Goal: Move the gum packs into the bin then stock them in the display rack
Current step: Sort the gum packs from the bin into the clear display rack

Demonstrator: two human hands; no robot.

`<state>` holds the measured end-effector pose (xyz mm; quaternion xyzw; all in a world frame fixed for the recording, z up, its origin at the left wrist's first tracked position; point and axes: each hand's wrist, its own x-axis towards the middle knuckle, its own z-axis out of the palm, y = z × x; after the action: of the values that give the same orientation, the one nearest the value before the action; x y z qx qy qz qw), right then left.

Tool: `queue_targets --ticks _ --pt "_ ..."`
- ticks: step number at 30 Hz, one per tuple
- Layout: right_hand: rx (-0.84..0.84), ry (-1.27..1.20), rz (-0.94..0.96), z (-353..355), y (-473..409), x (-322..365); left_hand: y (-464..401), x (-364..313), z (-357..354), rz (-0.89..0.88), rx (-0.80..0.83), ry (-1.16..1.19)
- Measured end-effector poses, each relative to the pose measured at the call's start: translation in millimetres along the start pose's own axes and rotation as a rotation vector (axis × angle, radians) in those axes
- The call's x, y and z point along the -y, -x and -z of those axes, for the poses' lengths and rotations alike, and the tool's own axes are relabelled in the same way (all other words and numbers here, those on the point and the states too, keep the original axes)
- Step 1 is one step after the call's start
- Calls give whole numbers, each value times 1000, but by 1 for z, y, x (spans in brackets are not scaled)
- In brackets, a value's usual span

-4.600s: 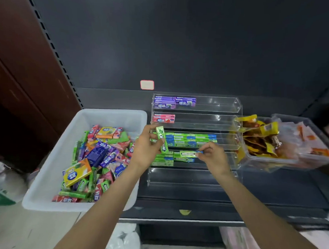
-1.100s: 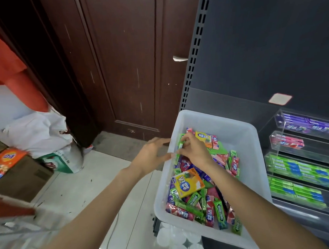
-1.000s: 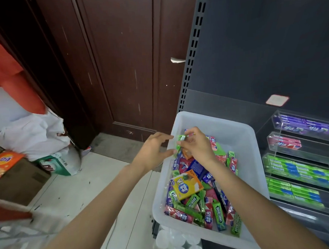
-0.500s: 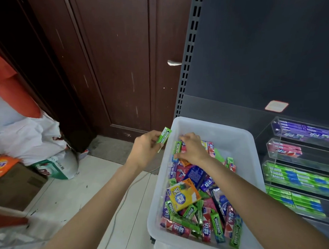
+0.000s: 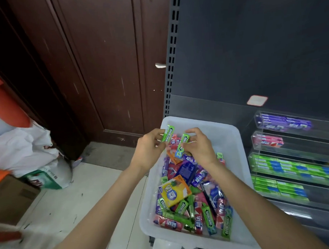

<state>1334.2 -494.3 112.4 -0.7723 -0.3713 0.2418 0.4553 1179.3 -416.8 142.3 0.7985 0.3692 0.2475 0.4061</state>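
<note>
A white plastic bin (image 5: 233, 140) on the shelf holds several mixed gum packs (image 5: 192, 196) in green, red, purple and yellow. My left hand (image 5: 147, 149) grips one green gum pack (image 5: 167, 133) upright over the bin's far left corner. Beside it, my right hand (image 5: 200, 147) pinches a second green gum pack (image 5: 182, 145) just above the heap. The clear display rack (image 5: 291, 157) stands to the right, with purple, red and green packs on its tiers.
A dark wooden door (image 5: 106, 70) stands behind the bin on the left. White bags (image 5: 24, 147) and a cardboard box (image 5: 11, 200) lie on the tiled floor at the left. The dark shelf back panel (image 5: 250, 46) rises behind the rack.
My right hand has lifted a second green pack out of the heap. My left hand still holds its green pack, now closer to the right hand.
</note>
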Motion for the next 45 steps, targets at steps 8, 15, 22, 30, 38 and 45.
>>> queue_targets --ticks 8,15,22,30,38,45 --pt "-144 -187 85 139 54 -32 10 -91 -95 -132 53 127" --pt "-211 44 55 263 108 -108 39 -168 -207 -235 179 127" --pt "-102 379 69 332 129 -188 67 -195 -280 -181 212 51" --pt "150 540 35 339 130 -213 91 -196 -295 -88 183 -24" --pt "301 556 48 334 134 -210 104 -198 -300 -58 242 -46" --pt "77 155 28 340 147 -198 107 -201 -309 -56 280 -59"
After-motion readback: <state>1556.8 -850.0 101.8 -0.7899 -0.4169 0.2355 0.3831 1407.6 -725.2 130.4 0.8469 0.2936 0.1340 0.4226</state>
